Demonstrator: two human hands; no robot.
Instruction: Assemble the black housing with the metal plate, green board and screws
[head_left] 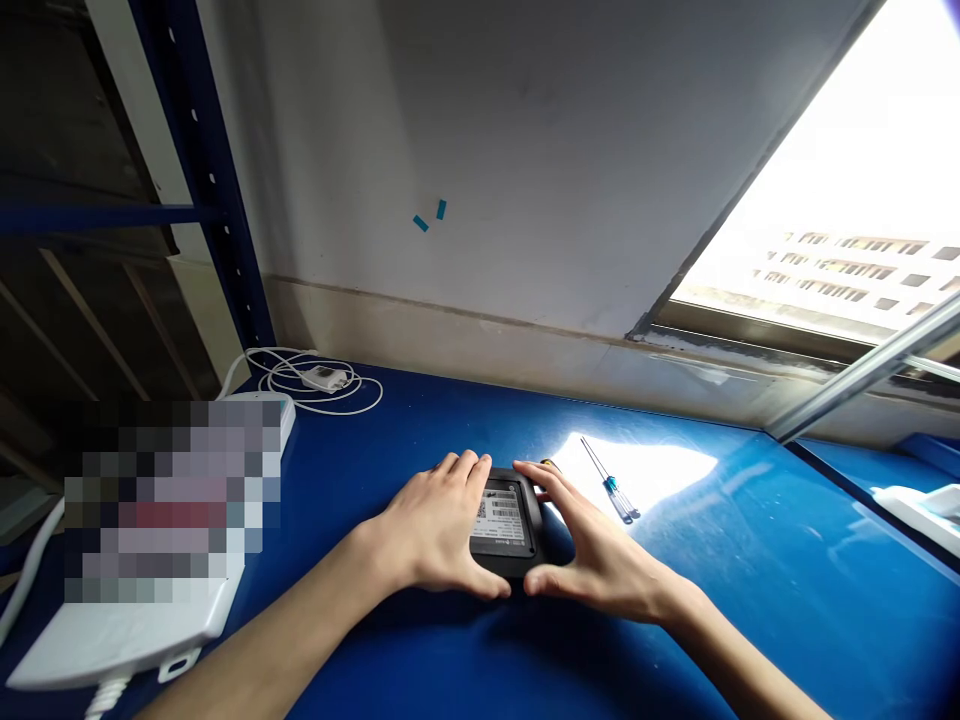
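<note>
A black rectangular device with rounded corners and a printed label point(501, 517) lies face up on the blue tabletop. My left hand point(442, 525) wraps its left side, fingers over the far edge and thumb along the near edge. On the other side my right hand point(592, 550) spans the device's right end, index finger at the far corner and thumb at the near corner. To the right of that hand lies a screwdriver point(617, 498) with a clear and blue handle. A small yellow and black item point(550, 464) is mostly hidden behind my right fingers.
A white power strip point(150, 640) with a blurred-out top lies at the left. Behind it a white cable point(345, 410) is coiled beside a blue rack post point(217, 190). A wall point(450, 320) bounds the tabletop at the back. A white object point(926, 515) is at the far right.
</note>
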